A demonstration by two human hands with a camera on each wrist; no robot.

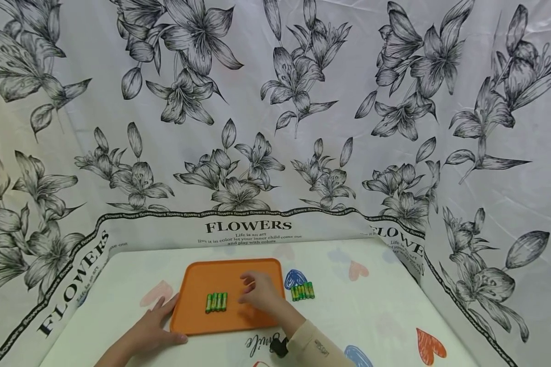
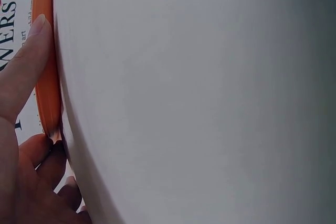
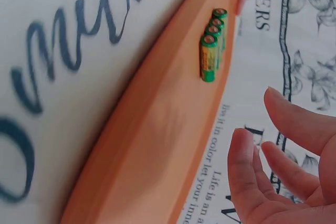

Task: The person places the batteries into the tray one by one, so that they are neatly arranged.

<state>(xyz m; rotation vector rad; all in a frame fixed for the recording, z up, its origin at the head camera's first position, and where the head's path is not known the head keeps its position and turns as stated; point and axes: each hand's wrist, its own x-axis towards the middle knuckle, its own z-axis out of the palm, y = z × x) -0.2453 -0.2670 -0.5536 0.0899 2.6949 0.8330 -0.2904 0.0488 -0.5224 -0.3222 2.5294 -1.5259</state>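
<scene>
An orange tray [image 1: 197, 275] lies on the pale tablecloth. My left hand [image 1: 153, 326] holds its near left corner, the thumb [image 2: 31, 51] along the front wall and the other fingers [image 2: 52, 163] at the left side. Several green and yellow batteries [image 1: 217, 302] stand side by side in a row on the tray, left of its middle; in the right wrist view the same batteries [image 3: 208, 59] show their ends. Above the tray's right half, my right hand [image 1: 260, 293] has its fingers spread and loosely bent, with nothing between them.
Just beyond the tray's right edge, a second row of several green batteries [image 1: 302, 291] lies on the tablecloth [image 1: 372, 295], which is printed with hearts and lettering. A white curtain [image 1: 326, 112] with black flowers hangs behind the table and on both sides.
</scene>
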